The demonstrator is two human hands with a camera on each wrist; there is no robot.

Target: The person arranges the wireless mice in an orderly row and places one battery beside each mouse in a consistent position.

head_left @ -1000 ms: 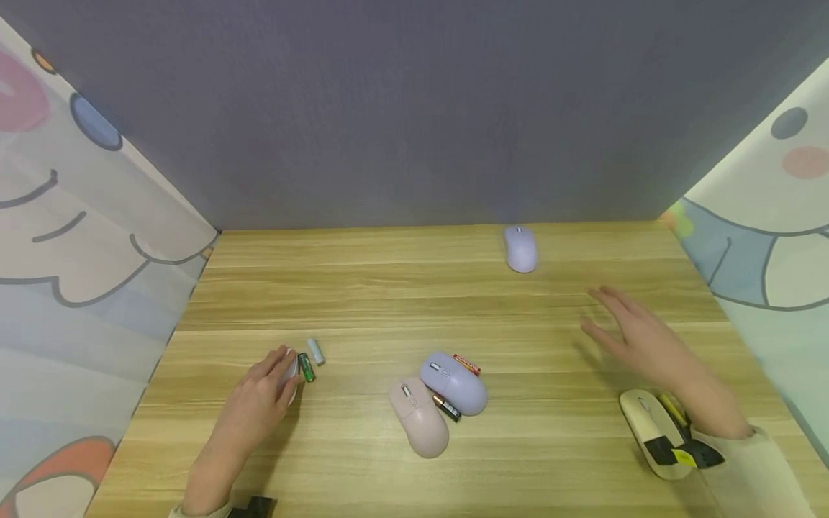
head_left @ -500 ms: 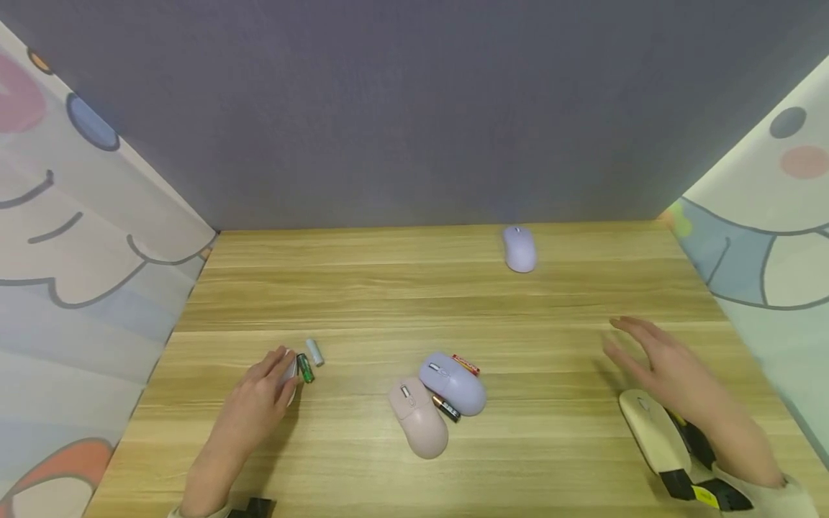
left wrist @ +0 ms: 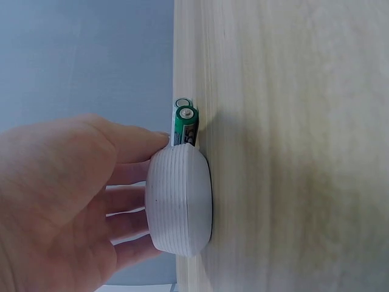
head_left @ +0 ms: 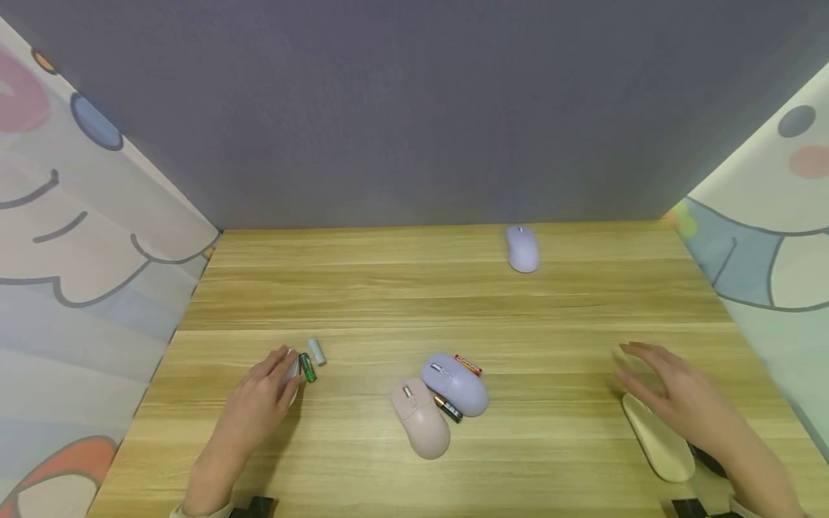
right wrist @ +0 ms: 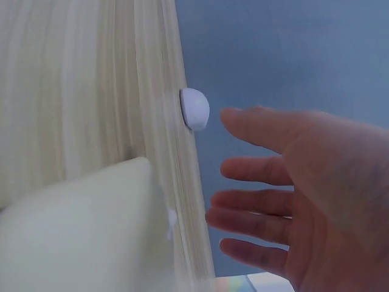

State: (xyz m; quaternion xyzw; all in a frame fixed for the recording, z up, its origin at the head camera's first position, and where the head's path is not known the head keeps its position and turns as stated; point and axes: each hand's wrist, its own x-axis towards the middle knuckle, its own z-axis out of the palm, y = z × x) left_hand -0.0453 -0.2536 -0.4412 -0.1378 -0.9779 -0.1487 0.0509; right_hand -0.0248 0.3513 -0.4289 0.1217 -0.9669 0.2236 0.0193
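Note:
My left hand point(head_left: 255, 403) grips a white computer mouse point(left wrist: 179, 201) on the table, thumb at one side and fingers over it; in the head view the hand hides most of the mouse. Beside it lie a green battery point(head_left: 307, 367) and a pale blue battery point(head_left: 317, 352). My right hand point(head_left: 680, 396) hovers with extended fingers over the far end of a cream-yellow mouse point(head_left: 659, 442), holding nothing. That mouse looms large and blurred in the right wrist view. A dark thing point(head_left: 709, 460) shows beside it, partly under the forearm.
Mid-table, a pink mouse point(head_left: 421, 421) and a lilac mouse point(head_left: 456, 385) lie close together. A black-and-gold battery point(head_left: 448, 409) sits between them; a red battery point(head_left: 468, 365) is at the lilac one's far side. Another lilac mouse point(head_left: 522, 249) stands near the grey back panel point(head_left: 414, 115).
My right hand has drawn back toward the near edge and slightly right, coming over the yellow mouse's far end. The left hand keeps its place on the white mouse.

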